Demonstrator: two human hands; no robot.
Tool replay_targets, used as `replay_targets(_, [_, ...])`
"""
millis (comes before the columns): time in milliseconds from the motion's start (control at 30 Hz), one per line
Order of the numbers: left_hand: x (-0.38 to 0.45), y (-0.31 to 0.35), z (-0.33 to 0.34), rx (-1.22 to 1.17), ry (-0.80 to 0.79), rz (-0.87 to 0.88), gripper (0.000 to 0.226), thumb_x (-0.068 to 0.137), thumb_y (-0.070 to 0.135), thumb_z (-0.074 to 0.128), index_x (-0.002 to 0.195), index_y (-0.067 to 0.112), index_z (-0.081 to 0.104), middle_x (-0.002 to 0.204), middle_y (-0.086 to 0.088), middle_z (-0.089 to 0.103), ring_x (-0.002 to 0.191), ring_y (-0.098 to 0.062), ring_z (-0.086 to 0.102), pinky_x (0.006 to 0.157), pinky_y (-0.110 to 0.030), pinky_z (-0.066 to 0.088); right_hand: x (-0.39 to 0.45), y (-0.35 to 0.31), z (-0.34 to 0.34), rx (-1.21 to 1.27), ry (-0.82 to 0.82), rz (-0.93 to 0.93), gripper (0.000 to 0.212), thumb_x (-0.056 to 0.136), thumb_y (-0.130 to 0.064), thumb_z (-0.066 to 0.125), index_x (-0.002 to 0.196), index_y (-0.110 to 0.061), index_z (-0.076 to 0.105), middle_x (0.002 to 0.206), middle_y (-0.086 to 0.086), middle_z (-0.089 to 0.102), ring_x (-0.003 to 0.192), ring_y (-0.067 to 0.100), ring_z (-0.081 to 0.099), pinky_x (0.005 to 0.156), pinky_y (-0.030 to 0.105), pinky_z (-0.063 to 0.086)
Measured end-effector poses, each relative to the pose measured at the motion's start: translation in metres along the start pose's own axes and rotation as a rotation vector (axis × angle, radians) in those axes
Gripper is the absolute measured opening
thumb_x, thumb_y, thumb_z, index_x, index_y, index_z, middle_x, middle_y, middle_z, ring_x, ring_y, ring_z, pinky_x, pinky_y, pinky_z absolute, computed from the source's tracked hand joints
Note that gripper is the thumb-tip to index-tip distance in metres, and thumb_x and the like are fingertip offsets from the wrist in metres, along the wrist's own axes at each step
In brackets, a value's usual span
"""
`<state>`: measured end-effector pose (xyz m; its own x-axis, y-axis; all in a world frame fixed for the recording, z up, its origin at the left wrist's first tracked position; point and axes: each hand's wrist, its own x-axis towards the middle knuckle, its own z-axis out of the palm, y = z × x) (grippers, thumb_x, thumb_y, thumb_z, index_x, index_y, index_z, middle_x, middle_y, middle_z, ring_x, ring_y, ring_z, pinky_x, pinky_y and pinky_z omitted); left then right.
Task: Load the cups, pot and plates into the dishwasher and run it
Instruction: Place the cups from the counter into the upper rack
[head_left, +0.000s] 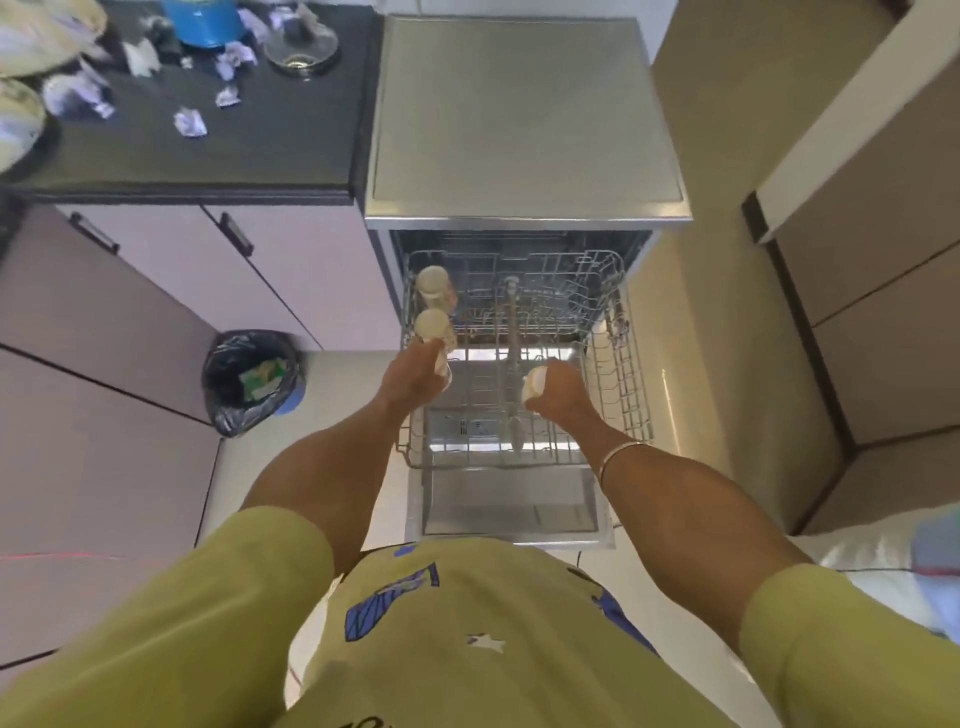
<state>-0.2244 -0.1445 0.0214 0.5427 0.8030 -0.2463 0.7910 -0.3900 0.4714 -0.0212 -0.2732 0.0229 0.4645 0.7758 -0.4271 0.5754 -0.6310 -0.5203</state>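
Nearest to the camera, a person in a yellow-green shirt (467, 623) reaches both arms down over the open dishwasher door (511, 512). The upper rack (631, 384) is pulled out above it. The left hand (413, 376) is curled around a pale cup (444, 366) at the left edge of the rack; most of that cup is hidden by the fingers. The right hand (556, 387) grips a second pale cup (535, 384), lying on its side in the palm, over the middle of the rack.

Just beyond the left hand, two more cups stand upside down in the left row: one (432, 326) touching or almost touching the hand, another (432, 283) behind it.

The cups look light, stiff and smooth, probably ceramic or hard plastic, so I judge they can slip when wet and may chip against the wires. Holding around the body, as both hands do, seems safest.

Farther away, on the dark surface (260, 145) at the left, the plates (31, 47) and a blue pot (202, 21) wait among crumpled paper (189, 123), beside a glass lid (301, 47).
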Motion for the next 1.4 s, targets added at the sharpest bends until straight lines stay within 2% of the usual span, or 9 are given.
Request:
replay_targets(100, [-0.006,-0.012,-0.004,-0.027,0.014,-0.023,0.041,0.085,0.023,0.071,0.122,0.011,0.059,0.119,-0.016,0.062,0.099,-0.034,0.064,0.084,-0.046,0.058,0.002,-0.014,0.008,-0.046,-0.013,-0.014,0.065,0.072,-0.017,0.082,0.128,-0.007,0.050,0.126,0.013,0.055,0.125,0.031,0.046,0.100,0.036,0.040])
replay_targets(233, [-0.014,-0.027,-0.003,-0.053,-0.016,-0.063,0.043,0.084,0.015,0.073,0.124,0.009,0.059,0.119,-0.016,0.058,0.102,-0.034,0.062,0.085,-0.044,0.056,0.006,-0.035,0.016,-0.042,0.002,-0.012,0.072,0.072,-0.022,0.083,0.133,-0.010,0.048,0.127,0.011,0.054,0.118,0.030,0.054,0.082,0.029,0.044])
replay_targets(367, [-0.020,-0.041,0.007,-0.106,-0.034,-0.112,0.048,0.083,0.019,0.074,0.127,0.012,0.055,0.120,-0.017,0.058,0.106,-0.035,0.060,0.088,-0.044,0.054,0.014,-0.055,0.015,-0.137,-0.004,-0.033,0.077,0.073,-0.025,0.083,0.138,-0.013,0.044,0.132,0.013,0.051,0.121,0.032,0.053,0.093,0.036,0.045])
replay_targets(633, [-0.013,-0.048,0.022,-0.132,-0.019,-0.219,0.055,0.082,0.025,0.075,0.130,0.011,0.052,0.123,-0.015,0.060,0.107,-0.034,0.061,0.090,-0.044,0.055,0.049,-0.080,0.027,-0.126,-0.110,-0.062,0.077,0.068,-0.020,0.087,0.132,-0.008,0.045,0.130,0.015,0.052,0.119,0.033,0.054,0.094,0.042,0.052])
replay_targets(800, [0.003,-0.050,0.045,-0.035,-0.016,-0.184,0.067,0.077,0.019,0.078,0.135,0.006,0.047,0.124,-0.015,0.061,0.110,-0.034,0.057,0.087,-0.043,0.054,0.080,-0.086,0.051,-0.129,-0.138,-0.067,0.078,0.069,-0.024,0.087,0.133,-0.007,0.047,0.132,0.013,0.051,0.122,0.030,0.051,0.094,0.035,0.048])
replay_targets(933, [0.016,-0.056,0.074,0.049,-0.026,-0.163,0.060,0.079,0.016,0.074,0.133,0.004,0.048,0.131,-0.016,0.057,0.118,-0.034,0.049,0.093,-0.040,0.050,0.111,-0.090,0.079,-0.111,-0.097,-0.062,0.077,0.070,-0.023,0.085,0.135,-0.014,0.046,0.134,0.011,0.050,0.123,0.030,0.051,0.097,0.038,0.049])
replay_targets(1100, [0.022,-0.072,0.112,0.062,-0.061,-0.124,0.071,0.079,0.013,0.078,0.141,0.013,0.043,0.146,-0.018,0.042,0.126,-0.037,0.048,0.097,-0.046,0.053,0.141,-0.089,0.123,-0.084,-0.097,-0.142,0.063,0.076,-0.023,0.081,0.131,-0.018,0.051,0.125,0.011,0.053,0.113,0.028,0.055,0.078,0.027,0.038])
replay_targets(1267, [0.039,-0.093,0.140,0.339,-0.068,0.001,0.066,0.071,0.012,0.080,0.132,0.008,0.053,0.127,-0.016,0.059,0.116,-0.033,0.053,0.101,-0.040,0.044,0.167,-0.091,0.164,-0.062,-0.109,-0.134,0.061,0.074,-0.019,0.082,0.128,-0.014,0.053,0.121,0.011,0.059,0.109,0.029,0.058,0.085,0.034,0.048])
replay_targets(1400, [0.056,-0.102,0.150,0.463,-0.072,0.030,0.062,0.068,0.006,0.079,0.127,0.007,0.059,0.121,-0.014,0.063,0.110,-0.031,0.057,0.097,-0.040,0.047,0.189,-0.087,0.190,-0.052,-0.093,-0.157,0.055,0.072,-0.020,0.083,0.122,-0.017,0.060,0.113,0.007,0.066,0.103,0.026,0.063,0.082,0.035,0.055])
